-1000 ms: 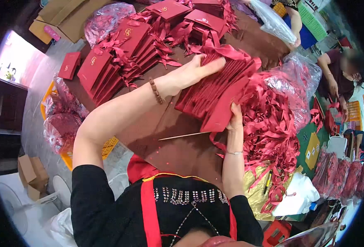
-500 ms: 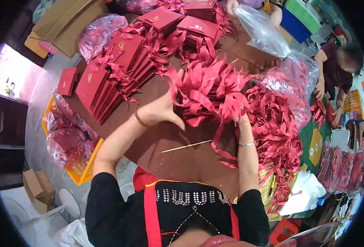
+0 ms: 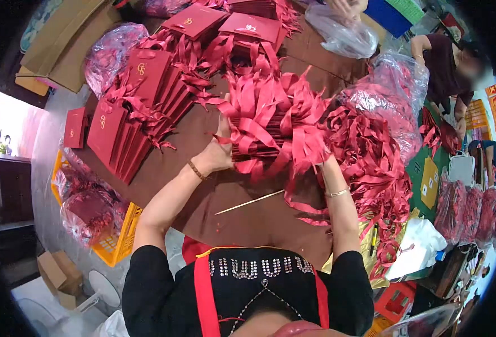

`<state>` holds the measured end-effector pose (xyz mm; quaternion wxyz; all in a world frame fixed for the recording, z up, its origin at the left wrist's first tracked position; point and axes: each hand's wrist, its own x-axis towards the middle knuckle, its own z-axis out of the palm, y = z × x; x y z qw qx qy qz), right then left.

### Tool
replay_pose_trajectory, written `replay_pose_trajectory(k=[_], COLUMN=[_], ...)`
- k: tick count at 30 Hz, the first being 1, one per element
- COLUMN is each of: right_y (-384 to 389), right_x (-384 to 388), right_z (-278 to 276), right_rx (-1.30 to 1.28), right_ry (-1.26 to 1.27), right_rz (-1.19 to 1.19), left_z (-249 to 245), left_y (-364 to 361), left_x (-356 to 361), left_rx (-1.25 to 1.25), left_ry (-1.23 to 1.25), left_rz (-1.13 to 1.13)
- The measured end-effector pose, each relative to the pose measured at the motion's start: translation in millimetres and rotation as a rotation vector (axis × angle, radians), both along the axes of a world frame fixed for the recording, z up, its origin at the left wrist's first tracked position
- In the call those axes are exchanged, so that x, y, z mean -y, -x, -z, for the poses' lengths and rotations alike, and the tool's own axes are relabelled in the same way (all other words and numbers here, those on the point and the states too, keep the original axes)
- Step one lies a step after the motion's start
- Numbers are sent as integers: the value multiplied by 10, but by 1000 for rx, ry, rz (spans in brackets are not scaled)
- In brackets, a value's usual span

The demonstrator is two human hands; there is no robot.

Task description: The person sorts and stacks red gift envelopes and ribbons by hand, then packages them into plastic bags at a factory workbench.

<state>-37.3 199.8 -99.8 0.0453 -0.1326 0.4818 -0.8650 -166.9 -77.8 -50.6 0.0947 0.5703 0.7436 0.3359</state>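
Between my two hands is a thick stack of red paper gift bags (image 3: 259, 139), its edges facing me and its red ribbon handles spilling over the top and front. My left hand (image 3: 221, 150) presses on the stack's left side, fingers partly behind it. Ribbons partly cover my right hand (image 3: 325, 157), which holds the right side. A thin wooden stick (image 3: 249, 202) lies on the brown tabletop (image 3: 242, 224) nearer my body. Beside my right forearm is a large heap of red ribbons (image 3: 366, 163).
Red bags with gold logos (image 3: 106, 128) stand in rows at the left and back. A clear plastic sack (image 3: 394, 84) of red items is at the right. Across the table is another person's hand (image 3: 349, 8) near a plastic bag (image 3: 340, 35). A yellow crate (image 3: 113, 247) stands lower left.
My left hand has closed in on the stack's left side; its thumb stood apart before. The stack has turned to show more edges. Across the table, the plastic bag is lower and more crumpled.
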Motion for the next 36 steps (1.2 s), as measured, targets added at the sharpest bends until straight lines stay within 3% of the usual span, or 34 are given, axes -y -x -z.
replay_pose_trajectory(k=[1, 2, 3, 5, 7, 8, 9, 11, 12, 13, 15, 18, 19, 22, 23, 26, 27, 29, 30, 31, 33, 34, 35, 36], right_y=[42, 85, 47, -30, -3, 36, 89, 45, 22, -9, -6, -26, -45, -28, -54, -39, -69, -58, -19, 8, 53, 78, 105, 93], right_x=[27, 22, 45, 91, 170, 238, 341, 401, 431, 216, 108, 151, 174, 56, 44, 354, 405, 408, 392, 385, 308, 249, 203, 264], right_z=[-42, -65, -118, -225, -461, -625, -832, -900, -934, -527, -321, -423, -435, -139, -81, -831, -914, -926, -827, -687, -415, -249, -81, -328], right_rx=[185, 555, 469, 304, 98, 337, 569, 646, 692, 567, 440, 457, 461, 525, 243, 321, 629, 910, 779, 653, 521, 520, 364, 419], right_ry=[137, 394, 482, 659, 699, 446, 186, 16, -72, -21, 34, 284, 244, 55, -311, -634, -274, 90, 81, 79, 133, 137, -22, 123], right_rz=[-1, -29, -89, -230, -364, -94, 179, 352, 432, 330, 221, 104, 117, 98, 135, 184, 227, 257, 242, 228, 148, 142, 135, 102], left_z=[-87, -109, -132, 187, 47, -22, -262, 26, 116, 206, -239, -498, -509, -657, -624, -449, -375, -688, -845, -925, -1116, -1151, -1283, -1511], left_y=[-68, -52, -37, -19, 47, 79, 62, 25, 69, 111, 80, -24, -25, -78, -76, 0, 12, -133, -206, -229, -118, -19, 51, 85], left_x=[13, -2, -17, 82, -49, -114, -177, -58, -27, 5, -16, 54, 97, 150, 165, 173, 160, 79, 39, 124, 355, 430, 576, 639], left_rx=[-131, -196, -263, 549, -388, -811, -76, 907, 697, 481, -158, 118, 362, 898, 1004, 851, 620, 796, 879, 777, 245, 525, 593, 537], left_ry=[-106, -157, -209, 59, -4, -139, -8, 1, -61, -122, -82, -334, -253, -148, -57, 125, 127, -53, -145, -112, 227, 209, 327, 487], left_rz=[4, 14, 21, 42, 219, 202, 118, -58, -44, -55, 31, 28, 12, 15, -40, 32, 17, 18, 26, 19, -13, 88, 21, -112])
